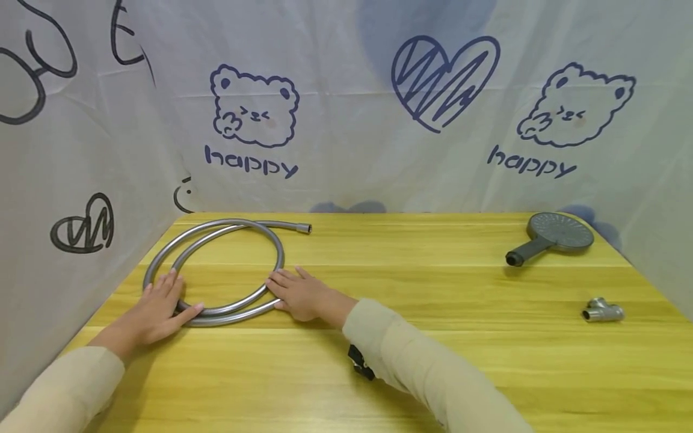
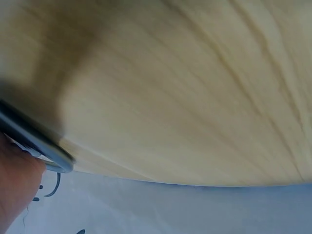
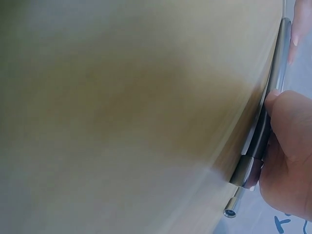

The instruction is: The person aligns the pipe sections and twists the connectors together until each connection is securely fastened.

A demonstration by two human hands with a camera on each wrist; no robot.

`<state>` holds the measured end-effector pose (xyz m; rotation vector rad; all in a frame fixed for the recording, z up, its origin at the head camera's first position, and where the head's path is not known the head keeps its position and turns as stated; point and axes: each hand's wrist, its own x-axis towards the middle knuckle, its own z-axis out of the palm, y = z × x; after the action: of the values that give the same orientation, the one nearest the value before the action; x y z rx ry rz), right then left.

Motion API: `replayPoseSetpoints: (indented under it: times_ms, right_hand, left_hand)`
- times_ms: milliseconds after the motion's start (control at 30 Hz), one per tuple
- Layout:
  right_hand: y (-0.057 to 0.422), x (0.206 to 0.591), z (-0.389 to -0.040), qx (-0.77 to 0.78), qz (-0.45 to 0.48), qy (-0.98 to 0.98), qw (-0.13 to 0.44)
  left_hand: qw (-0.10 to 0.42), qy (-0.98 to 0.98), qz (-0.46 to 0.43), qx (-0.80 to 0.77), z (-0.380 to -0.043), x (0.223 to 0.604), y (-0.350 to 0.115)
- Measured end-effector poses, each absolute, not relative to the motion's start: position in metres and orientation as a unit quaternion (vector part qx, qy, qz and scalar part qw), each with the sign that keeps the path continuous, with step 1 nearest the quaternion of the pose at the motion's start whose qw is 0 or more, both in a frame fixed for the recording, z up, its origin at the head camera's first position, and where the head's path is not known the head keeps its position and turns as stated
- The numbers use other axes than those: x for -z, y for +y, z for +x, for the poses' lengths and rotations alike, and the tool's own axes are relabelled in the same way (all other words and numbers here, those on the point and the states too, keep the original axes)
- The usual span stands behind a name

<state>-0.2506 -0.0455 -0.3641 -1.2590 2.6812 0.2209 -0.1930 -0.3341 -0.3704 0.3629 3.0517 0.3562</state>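
Note:
A coiled silver-grey shower hose point(image 1: 242, 304) lies on the left part of the table in the head view. Across the coil's lower left side rests my left hand point(image 1: 162, 308), palm down with fingers spread. My right hand point(image 1: 299, 296) lies flat over the coil's right side, fingertips on the tubing. In the right wrist view, its thumb point(image 3: 274, 100) touches the hose point(image 3: 279, 58) just above a metal end fitting point(image 3: 243, 171); the other end fitting point(image 3: 231, 209) shows beyond. The left wrist view catches only a dark stretch of hose point(image 2: 34, 134) beside the hand point(image 2: 17, 183).
At the back right lies a grey shower head point(image 1: 563, 231), handle pointing toward the front left. Nearer the right edge is a small metal tee fitting point(image 1: 603, 311). White printed cloth point(image 1: 346, 120) hangs behind the wooden table point(image 1: 411, 252) and along its sides.

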Motion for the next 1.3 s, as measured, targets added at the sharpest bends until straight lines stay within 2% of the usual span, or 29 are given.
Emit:
replayPoseSetpoints:
  times_ms: [1300]
  right_hand:
    - [-0.013,0.361,-0.247,-0.071,-0.446,0.888,0.085]
  left_hand:
    - [0.034,0.984,0.117,-0.129,-0.194,0.371,-0.325]
